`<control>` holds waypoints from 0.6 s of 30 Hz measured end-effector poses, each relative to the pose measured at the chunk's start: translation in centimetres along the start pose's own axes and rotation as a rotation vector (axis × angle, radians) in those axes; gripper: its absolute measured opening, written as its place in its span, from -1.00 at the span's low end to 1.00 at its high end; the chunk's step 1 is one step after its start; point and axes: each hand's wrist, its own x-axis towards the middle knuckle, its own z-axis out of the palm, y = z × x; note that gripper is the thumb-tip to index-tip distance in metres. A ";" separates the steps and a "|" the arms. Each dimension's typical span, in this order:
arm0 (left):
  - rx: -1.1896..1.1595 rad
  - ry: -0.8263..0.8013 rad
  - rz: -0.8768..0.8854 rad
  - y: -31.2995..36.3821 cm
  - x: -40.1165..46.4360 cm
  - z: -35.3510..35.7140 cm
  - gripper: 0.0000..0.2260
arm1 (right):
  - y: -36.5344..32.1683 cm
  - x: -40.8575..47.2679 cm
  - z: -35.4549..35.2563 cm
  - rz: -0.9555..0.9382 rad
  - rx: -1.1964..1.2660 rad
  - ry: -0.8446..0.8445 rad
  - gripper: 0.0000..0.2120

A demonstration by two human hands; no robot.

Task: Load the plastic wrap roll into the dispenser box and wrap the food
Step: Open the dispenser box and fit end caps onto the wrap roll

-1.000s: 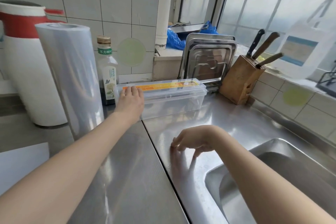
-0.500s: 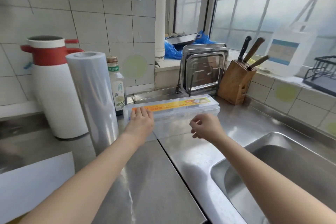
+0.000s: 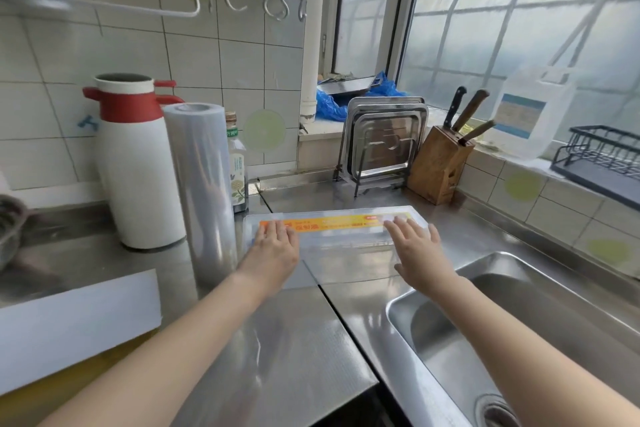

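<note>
both hands, left hand point(image 3: 275, 246) and right hand point(image 3: 417, 248), are lying spread flat on the light, slippery, clear dispenser box point(image 3: 334, 239); gripping its ends seems safest.

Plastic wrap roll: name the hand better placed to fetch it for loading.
Left. The left hand rests on the clear dispenser box right beside the upright clear plastic wrap roll; the right hand lies at the box's far end, by the steel sink.

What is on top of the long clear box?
Both hands lie flat on the dispenser box lid: left hand near one end, right hand near the other. An orange label runs between them. The parts under the palms are hidden.
</note>
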 end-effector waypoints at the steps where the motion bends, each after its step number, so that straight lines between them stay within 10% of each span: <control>1: 0.000 -0.003 0.000 0.1 -0.2 -0.1 -0.50 | -0.2 -0.1 0.0 0.003 -0.038 0.028 -0.27; 18: -0.016 0.007 0.042 0.1 -1.6 -1.1 -0.50 | -2.9 -2.4 -1.9 0.053 -0.183 0.314 -0.55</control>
